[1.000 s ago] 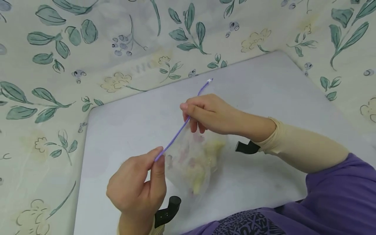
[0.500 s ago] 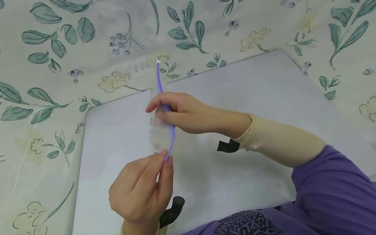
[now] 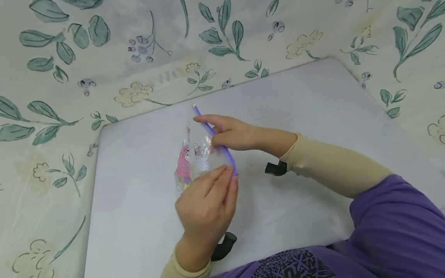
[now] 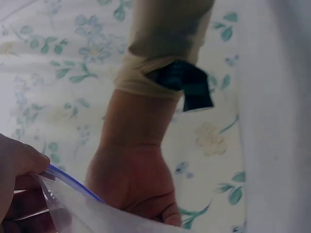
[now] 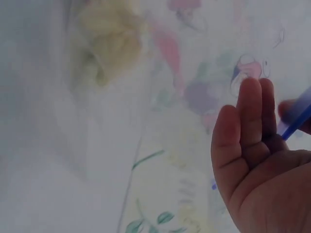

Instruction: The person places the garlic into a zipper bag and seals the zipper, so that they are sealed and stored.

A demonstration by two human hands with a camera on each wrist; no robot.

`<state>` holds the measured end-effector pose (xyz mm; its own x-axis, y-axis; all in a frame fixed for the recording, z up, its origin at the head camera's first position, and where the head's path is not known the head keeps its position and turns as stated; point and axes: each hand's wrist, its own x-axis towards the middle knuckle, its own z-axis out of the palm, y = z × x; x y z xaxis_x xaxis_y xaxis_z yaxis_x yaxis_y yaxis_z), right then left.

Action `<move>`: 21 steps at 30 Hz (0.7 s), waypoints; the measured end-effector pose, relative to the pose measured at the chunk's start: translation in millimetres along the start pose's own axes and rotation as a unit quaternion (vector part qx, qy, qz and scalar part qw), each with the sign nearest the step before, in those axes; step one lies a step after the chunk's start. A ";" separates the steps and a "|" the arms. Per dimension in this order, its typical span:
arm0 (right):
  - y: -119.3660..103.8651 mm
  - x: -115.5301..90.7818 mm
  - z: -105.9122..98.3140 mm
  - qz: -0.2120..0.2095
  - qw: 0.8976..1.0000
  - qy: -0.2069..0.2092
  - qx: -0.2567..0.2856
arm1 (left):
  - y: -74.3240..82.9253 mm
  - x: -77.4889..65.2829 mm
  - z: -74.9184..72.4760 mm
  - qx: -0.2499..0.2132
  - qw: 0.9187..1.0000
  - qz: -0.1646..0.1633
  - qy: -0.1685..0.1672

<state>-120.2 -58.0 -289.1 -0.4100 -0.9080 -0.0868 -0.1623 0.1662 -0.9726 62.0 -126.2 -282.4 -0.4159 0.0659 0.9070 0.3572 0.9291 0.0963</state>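
A clear plastic zip bag with pink cartoon prints hangs from its purple zip strip, which slants up and left to a white end piece. My left hand pinches the strip's lower end between thumb and fingertips. My right hand lies across the upper strip, with the index finger stretched out past it and the thumb against it. In the right wrist view its fingers look straight, in front of the bag's print. A yellowish lump, soft and blurred, shows there; its kind is unclear.
A white board-like tabletop lies beneath both hands. Behind it and at its sides spreads a leaf-and-flower patterned cloth. Black camera mounts stick out from both sleeved wrists.
The bag has swung left and turned so its print shows. My right hand has shifted left, its index finger straightening from a pinch. The left hand has moved right, still holding the strip.
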 end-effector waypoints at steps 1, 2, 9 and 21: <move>6.1 -0.6 -3.9 0.012 1.000 0.016 -0.011 | 2.1 -4.3 5.5 -0.004 1.000 0.000 -0.025; 11.5 -2.0 -7.6 0.022 0.999 0.032 -0.020 | 4.1 -8.6 11.1 -0.008 0.999 0.003 -0.044; 45.2 -19.8 -25.2 0.070 0.983 0.075 -0.155 | 17.7 -38.1 55.6 -0.023 0.992 0.018 -0.122; 80.3 -44.9 -38.7 0.147 0.934 0.039 -0.323 | 35.6 -71.3 99.3 -0.025 0.973 -0.013 -0.231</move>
<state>-149.6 11.0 -355.0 -0.5825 -0.7596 -0.2894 -0.5294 0.6247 -0.5740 21.4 -61.7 -384.4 -0.7521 0.2108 0.6244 0.3780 0.9141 0.1467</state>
